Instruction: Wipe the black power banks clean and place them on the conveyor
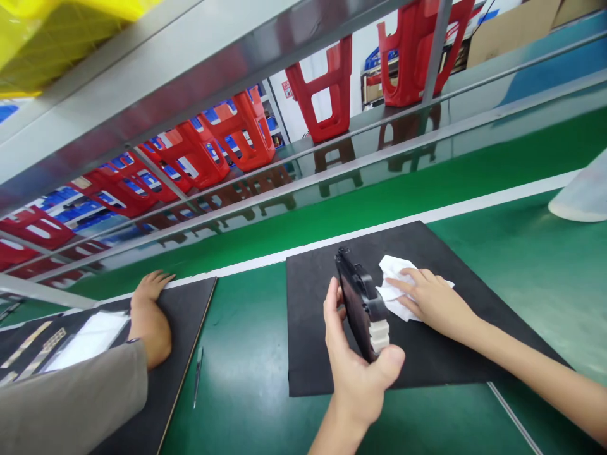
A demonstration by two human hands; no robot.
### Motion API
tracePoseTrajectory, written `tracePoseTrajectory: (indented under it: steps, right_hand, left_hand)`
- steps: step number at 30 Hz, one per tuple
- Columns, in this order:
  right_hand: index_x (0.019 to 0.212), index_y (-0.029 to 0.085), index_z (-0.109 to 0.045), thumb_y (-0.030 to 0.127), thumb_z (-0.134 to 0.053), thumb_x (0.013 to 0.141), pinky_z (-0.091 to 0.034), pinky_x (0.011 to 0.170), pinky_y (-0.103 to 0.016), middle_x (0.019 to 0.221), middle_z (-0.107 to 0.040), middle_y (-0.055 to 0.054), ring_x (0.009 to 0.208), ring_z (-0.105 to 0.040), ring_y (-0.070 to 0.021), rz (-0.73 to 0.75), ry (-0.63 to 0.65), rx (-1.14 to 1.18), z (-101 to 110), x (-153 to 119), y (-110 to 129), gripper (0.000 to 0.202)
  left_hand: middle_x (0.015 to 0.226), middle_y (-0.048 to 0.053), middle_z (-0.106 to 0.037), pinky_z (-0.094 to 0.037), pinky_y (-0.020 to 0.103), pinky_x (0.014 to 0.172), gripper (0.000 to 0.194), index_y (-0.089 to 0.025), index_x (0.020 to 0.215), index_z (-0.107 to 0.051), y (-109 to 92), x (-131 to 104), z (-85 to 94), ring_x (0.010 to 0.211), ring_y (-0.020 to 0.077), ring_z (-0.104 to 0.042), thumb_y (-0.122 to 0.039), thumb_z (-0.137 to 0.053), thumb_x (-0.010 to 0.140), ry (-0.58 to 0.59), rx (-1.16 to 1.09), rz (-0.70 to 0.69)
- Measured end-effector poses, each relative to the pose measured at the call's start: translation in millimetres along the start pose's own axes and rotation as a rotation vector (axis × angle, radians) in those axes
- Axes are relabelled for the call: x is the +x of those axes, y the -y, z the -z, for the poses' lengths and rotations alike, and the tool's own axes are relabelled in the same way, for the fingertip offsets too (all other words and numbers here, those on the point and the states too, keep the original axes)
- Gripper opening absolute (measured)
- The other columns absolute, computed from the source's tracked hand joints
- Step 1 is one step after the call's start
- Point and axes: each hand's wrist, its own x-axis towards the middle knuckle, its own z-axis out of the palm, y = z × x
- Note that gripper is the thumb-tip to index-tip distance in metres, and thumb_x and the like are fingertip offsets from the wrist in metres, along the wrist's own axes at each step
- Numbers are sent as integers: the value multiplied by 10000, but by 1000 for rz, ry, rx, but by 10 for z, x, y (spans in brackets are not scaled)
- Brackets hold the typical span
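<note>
My left hand (355,373) is closed around a black, flat, box-like device (363,297) held on edge above the mat, its thumb at the near end. Curved black parts run along the device's upper edge, and a white ribbed piece (379,336) sits near the thumb. What the device is I cannot tell. To the right, my right hand (434,300) grips a crumpled white cloth (396,272) on the black mat (313,341), fingers bent over it. The cloth may be paper.
A co-worker's arm (150,328) rests on another black board (190,316) at the left, beside white sheets (90,338). Tweezers-like tool (198,377) lies on the green table (246,354). Red stools (327,95) stand behind a metal rail; a metal beam (190,76) crosses overhead.
</note>
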Motion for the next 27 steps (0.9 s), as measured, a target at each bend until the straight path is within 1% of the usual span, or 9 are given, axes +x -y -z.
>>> tracePoseTrajectory:
  steps: [3,5,9,11,13,15,19,22,27]
  right_hand:
    - [765,196,-722,179,-453,804,-543,683,-445,783,-694,-110,730,-662,-275,41,-83,105,46,23,59,272]
    - [788,202,-703,176,-480,819,-548,618,-350,756,-694,-63,685,-666,-224,52,-202,194,209,54,235,227]
    - [965,233,-653,204,-523,878,-506,554,-276,911,-671,-39,761,-638,-183,82,-541,323,659,132,839,159]
    - [929,247,-661,150,-568,850,-490,568,-272,901,-653,-39,803,-615,-183,281,-680,315,809,181,1138,156]
    - [901,204,-662,102,-533,852,-507,624,-281,916,-612,-77,831,-600,-178,557,-601,197,853,227,1337,171]
    - [886,176,-648,89,-515,859,-521,648,-286,931,-573,-97,851,-588,-178,693,-541,70,813,254,1416,161]
    - [905,154,-618,62,-491,865,-523,654,-316,879,-574,-98,813,-561,-192,778,-533,-52,699,223,1378,162]
    - [886,141,-616,53,-427,883,-523,638,-317,830,-604,-96,758,-551,-184,844,-362,-15,714,186,1336,209]
    - [837,178,-609,-5,-439,829,-501,653,-244,846,-618,-61,802,-588,-143,682,-285,60,789,236,1145,250]
  left_hand:
    - [1350,54,-477,-383,367,1014,839,-309,1394,-323,-30,11,-16,1207,249,-474,-380,-731,664,-12,-16,37]
    - [1336,66,-492,-393,371,1000,842,-283,1391,-335,-69,26,-38,1178,251,-496,-342,-734,652,-46,-36,91]
    - [1335,104,-508,-375,401,1019,815,-211,1378,-371,-180,52,-116,1198,276,-493,-297,-717,646,-119,-82,182]
    - [1331,110,-519,-360,415,1038,791,-194,1355,-409,-258,73,-170,1208,285,-494,-289,-724,636,-141,-75,191]
    - [1229,100,-600,-408,416,1000,663,-195,1264,-515,-345,105,-221,1143,284,-553,-297,-733,646,-129,-82,202]
    - [1066,79,-675,-473,402,920,482,-198,1124,-609,-416,143,-252,1038,277,-619,-290,-730,666,-93,-125,191]
    - [983,57,-699,-513,359,800,511,-193,1099,-590,-430,211,-223,901,261,-664,-198,-740,611,-96,-173,215]
    - [1006,50,-687,-504,320,764,595,-191,1111,-563,-372,241,-162,895,247,-652,-152,-749,547,-97,-137,272]
    - [945,45,-674,-491,291,752,540,-186,1061,-617,-344,270,-114,896,222,-624,-266,-783,553,-23,-320,456]
